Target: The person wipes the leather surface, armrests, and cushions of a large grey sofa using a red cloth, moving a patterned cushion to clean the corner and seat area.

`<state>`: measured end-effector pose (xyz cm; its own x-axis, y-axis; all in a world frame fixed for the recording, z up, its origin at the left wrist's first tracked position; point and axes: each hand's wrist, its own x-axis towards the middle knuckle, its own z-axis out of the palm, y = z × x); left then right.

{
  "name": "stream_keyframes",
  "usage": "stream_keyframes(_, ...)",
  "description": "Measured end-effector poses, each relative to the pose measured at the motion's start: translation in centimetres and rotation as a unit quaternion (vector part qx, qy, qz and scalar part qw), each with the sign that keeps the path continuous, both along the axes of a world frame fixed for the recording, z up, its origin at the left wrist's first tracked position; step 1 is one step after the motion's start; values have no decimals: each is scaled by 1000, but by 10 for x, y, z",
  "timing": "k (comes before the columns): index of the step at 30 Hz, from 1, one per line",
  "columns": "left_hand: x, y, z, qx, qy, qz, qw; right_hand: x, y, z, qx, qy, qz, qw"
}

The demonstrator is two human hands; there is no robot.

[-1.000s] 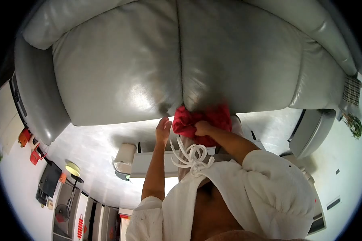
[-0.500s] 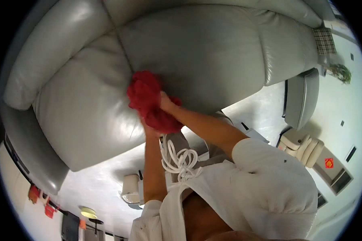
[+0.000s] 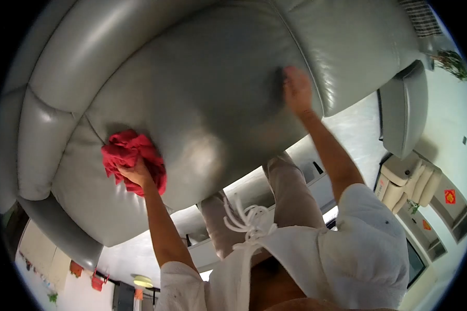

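- Left hand (image 3: 134, 172) grips the red cloth (image 3: 124, 146), bunched, not spread, on the grey sofa (image 3: 202, 78).
- Right hand (image 3: 298, 90) looks empty, loosely extended over it; contact unclear.

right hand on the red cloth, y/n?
Apart. The head view shows a broad stretch of grey sofa between the right hand and the red cloth.

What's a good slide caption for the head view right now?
Left hand holding a crumpled red cloth on a grey sofa, bare right hand over the seat cushion.
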<state>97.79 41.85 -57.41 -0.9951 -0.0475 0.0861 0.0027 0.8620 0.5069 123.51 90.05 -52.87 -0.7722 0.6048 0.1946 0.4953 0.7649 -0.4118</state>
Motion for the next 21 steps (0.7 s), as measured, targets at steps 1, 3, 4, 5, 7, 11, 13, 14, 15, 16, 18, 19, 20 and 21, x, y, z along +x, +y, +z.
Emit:
stream_keyframes(1, -12, 37, 18, 53, 0, 3, 999, 19, 42, -2, 36, -56, -11, 998)
stream_keyframes(3, -34, 99, 21, 94, 18, -35, 995, 42, 106, 2, 123, -152, -12, 981)
stream_keyframes(4, -47, 133, 12, 80, 36, -76, 993, 53, 133, -3, 171, -189, -1, 967)
stream_keyframes(5, -46, 193, 30, 63, 2, -59, 996, 60, 155, -8, 170, -202, 17, 964)
stream_keyframes(7, -57, 279, 16, 56, 2, -170, 984, 77, 191, -23, 171, -228, 53, 957)
stream_keyframes(11, 10, 456, 20, 48, 38, -407, 911, 88, 200, -39, 142, -177, 71, 971)
stream_keyframes(13, 78, 506, 19, 102, -35, -482, 870, 89, 201, -40, 127, -179, 60, 974)
stream_keyframes(14, 113, 519, 15, 115, -66, -540, 831, 91, 203, -40, 106, -151, 63, 981)
stream_keyframes(15, 155, 527, 24, 136, -157, -557, 804, 93, 204, -40, 86, -124, 67, 986)
stream_keyframes(16, 197, 525, 7, 108, -228, -583, 773, 94, 206, -40, 68, -95, 72, 990)
stream_keyframes(18, 261, 514, 27, 30, -446, -587, 675, 101, 214, -45, 48, -94, 83, 991)
stream_keyframes(19, 303, 489, 2, 121, -508, -546, 655, 102, 218, -49, 36, -91, 92, 991)
stream_keyframes(20, 332, 473, 0, 126, -496, -574, 639, 103, 219, -49, 59, -127, 85, 987)
stream_keyframes(21, 346, 461, 14, 123, -572, -543, 602, 102, 217, -46, 78, -159, 83, 981)
